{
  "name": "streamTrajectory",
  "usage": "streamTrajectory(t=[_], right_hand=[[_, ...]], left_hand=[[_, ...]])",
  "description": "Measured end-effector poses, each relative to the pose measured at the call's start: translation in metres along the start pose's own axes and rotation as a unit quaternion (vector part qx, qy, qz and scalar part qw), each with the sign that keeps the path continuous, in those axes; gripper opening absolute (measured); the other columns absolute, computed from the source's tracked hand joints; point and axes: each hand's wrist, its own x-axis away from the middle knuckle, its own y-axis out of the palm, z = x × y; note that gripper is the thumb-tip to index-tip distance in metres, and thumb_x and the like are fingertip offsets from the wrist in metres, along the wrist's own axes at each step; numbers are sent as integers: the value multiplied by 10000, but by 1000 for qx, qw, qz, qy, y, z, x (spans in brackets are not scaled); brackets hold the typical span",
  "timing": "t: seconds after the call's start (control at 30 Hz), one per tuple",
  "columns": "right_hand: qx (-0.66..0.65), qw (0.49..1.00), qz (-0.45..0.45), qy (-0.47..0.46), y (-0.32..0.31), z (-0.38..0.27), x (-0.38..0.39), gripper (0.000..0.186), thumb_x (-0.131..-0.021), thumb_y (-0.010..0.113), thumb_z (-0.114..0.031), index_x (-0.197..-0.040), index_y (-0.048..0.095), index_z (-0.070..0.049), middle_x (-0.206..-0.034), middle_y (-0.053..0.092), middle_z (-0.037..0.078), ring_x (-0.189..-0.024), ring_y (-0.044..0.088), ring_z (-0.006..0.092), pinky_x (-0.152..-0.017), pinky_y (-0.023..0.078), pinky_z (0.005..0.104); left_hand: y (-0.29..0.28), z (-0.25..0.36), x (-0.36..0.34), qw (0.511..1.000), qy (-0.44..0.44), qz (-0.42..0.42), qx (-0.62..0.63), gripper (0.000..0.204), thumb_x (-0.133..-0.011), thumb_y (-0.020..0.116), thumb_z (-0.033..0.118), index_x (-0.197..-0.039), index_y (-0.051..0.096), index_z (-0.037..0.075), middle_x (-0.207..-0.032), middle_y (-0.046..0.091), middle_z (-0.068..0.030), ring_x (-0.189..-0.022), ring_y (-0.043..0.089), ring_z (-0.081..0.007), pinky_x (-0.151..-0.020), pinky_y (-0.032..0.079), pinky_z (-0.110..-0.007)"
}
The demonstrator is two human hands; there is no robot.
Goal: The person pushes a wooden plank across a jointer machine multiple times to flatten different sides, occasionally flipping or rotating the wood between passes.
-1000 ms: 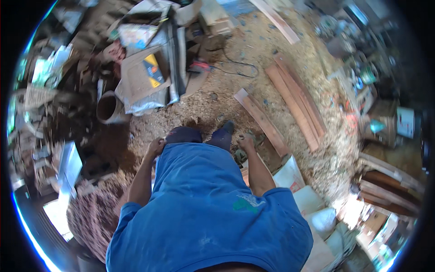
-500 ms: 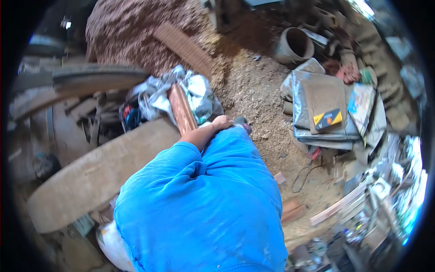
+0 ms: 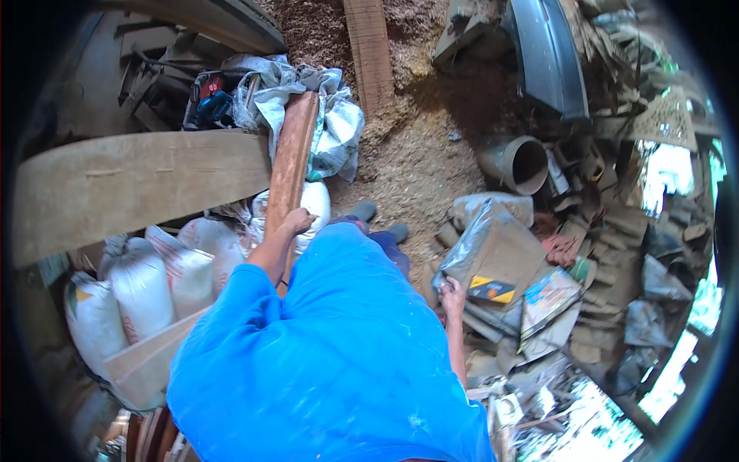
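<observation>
Brown plank (image 3: pixel 294 146), cardboard sheet (image 3: pixel 504 246), two bent hands — one beside each.
The plank slants upward on the left, its far end against a crumpled silvery sack (image 3: pixel 339 142); the cardboard lies on a pile at right, a yellow-and-dark label (image 3: pixel 493 289) near its lower edge. The left hand (image 3: pixel 299 222) overlaps the plank's right edge, fingers curled — whether they clasp the wood, I cannot tell. The right hand (image 3: pixel 453 292) is at the pile's near left corner, fingers bent inward, contact unclear.
</observation>
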Motion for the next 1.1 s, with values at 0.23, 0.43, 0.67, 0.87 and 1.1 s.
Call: streamTrajectory(t=[0.23, 0.43, 0.67, 0.87, 1.1], right_hand=[[29, 957, -18, -289, -59, -199, -138, 404, -889, 690, -135, -1267, 633, -7, -1072, 715, 145, -993, 680, 215, -902, 537, 343], [49, 913, 70, -398, -151, -381, -187, 393, -883, 713, -123, -1255, 642, -21, -1098, 699, 124, -1007, 666, 207, -919, 522, 338], [260, 827, 294, -403, -266, -543, -329, 530, -875, 735, -295, -1294, 605, 3, -1218, 644, 226, -1146, 613, 368, -1004, 469, 430], [302, 880, 235, -282, -288, -559, -434, 743, -959, 631, -462, -1487, 411, 11, -1453, 504, 255, -1360, 474, 360, -1118, 355, 408], [380, 851, 307, -192, -260, -577, -435, 660, -1036, 535, -394, -1492, 374, 53, -1482, 465, 271, -1350, 476, 361, -1116, 357, 400]], left_hand=[[-28, 67, -28, 993, -14, 74, 88, 495, -942, 570, 429, -1040, 734, -27, -1117, 688, -290, -1108, 646, -415, -974, 486, -495], [-82, 128, -99, 940, -46, 134, 311, 408, -933, 611, 398, -952, 716, 4, -893, 707, -179, -796, 681, -280, -706, 531, -401], [-163, 177, -250, 823, -99, 103, 550, 359, -987, 577, 410, -1150, 619, 92, -991, 651, -64, -814, 655, -175, -660, 516, -362], [-222, 233, -421, 833, -82, 123, 534, 346, -971, 595, 389, -1045, 643, 55, -846, 609, -17, -740, 605, -130, -615, 495, -312], [-253, 202, -650, 839, -162, 232, 465, 698, -902, 708, 469, -1328, 556, -64, -1228, 663, -203, -1088, 638, -282, -928, 500, -394]])
